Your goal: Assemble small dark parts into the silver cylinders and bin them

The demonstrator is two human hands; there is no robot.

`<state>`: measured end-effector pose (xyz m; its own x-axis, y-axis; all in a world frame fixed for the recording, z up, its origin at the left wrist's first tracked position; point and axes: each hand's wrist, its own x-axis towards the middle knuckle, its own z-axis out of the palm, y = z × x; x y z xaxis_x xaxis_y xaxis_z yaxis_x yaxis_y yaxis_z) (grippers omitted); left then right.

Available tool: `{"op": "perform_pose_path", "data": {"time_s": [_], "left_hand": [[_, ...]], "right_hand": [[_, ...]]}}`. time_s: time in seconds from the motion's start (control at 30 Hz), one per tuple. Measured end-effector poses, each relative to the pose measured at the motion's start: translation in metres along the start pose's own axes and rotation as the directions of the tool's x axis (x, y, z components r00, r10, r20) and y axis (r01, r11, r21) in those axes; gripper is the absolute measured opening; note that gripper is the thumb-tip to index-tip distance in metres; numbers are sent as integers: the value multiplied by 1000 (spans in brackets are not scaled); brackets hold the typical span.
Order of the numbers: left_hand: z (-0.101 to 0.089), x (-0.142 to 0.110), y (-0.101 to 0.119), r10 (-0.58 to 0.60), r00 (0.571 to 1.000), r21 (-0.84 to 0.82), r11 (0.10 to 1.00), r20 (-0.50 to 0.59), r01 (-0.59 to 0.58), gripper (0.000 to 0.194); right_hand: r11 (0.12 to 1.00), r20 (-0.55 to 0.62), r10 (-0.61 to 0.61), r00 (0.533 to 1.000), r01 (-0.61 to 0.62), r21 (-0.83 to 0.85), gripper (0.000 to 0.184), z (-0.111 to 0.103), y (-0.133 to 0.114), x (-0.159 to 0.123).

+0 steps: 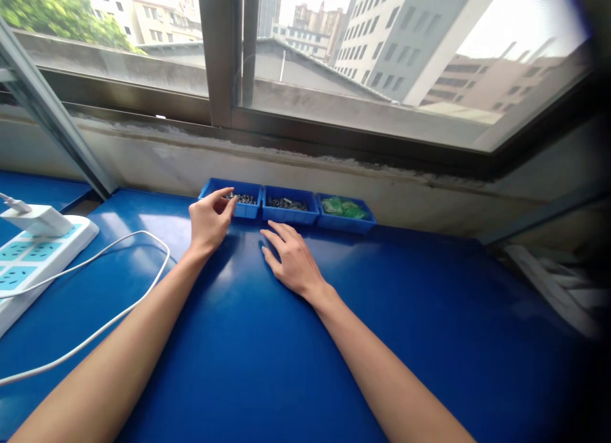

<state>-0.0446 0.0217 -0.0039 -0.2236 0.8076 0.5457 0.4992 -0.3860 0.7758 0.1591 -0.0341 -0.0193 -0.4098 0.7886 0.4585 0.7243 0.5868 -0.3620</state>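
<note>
At the left blue bin, which holds small metal parts that look like screws or nuts, my left hand reaches over the near rim. Its thumb and forefinger come together in a pinch; whatever is between them is too small to make out. My right hand is open, fingers stretched out and palm down, low over the tabletop just in front of the middle blue bin. Dark and grey metal pieces lie in that bin. The right blue bin contains green pieces, perhaps in clear bags.
The three bins stand in a row on the blue table, against the wall below a window. A white power strip with a plugged-in charger lies at left. Its white cable loops beside my left forearm.
</note>
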Motion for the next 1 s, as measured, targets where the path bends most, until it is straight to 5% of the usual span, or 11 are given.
{"op": "perform_pose_path", "data": {"time_s": [0.2, 0.37, 0.57, 0.73, 1.0], "left_hand": [[4, 2, -5, -102, 993, 19, 995, 57, 101, 38], [5, -2, -6, -88, 993, 15, 996, 83, 88, 35], [10, -16, 1, 27, 975, -16, 1000, 221, -24, 28], [17, -27, 2, 184, 906, 10, 979, 381, -203, 24], [17, -28, -3, 323, 817, 42, 921, 478, -388, 30]], "right_hand": [[999, 82, 23, 996, -19, -39, 36, 6, 2, -1], [998, 27, 13, 1000, -11, -61, 33, 3, 1, -1], [983, -5, 111, 994, -111, -146, 36, 4, 1, -2], [983, 22, 129, 991, -125, -132, 36, 4, 1, -1], [985, 13, 118, 993, -115, -131, 39, 2, -1, -1]]}}
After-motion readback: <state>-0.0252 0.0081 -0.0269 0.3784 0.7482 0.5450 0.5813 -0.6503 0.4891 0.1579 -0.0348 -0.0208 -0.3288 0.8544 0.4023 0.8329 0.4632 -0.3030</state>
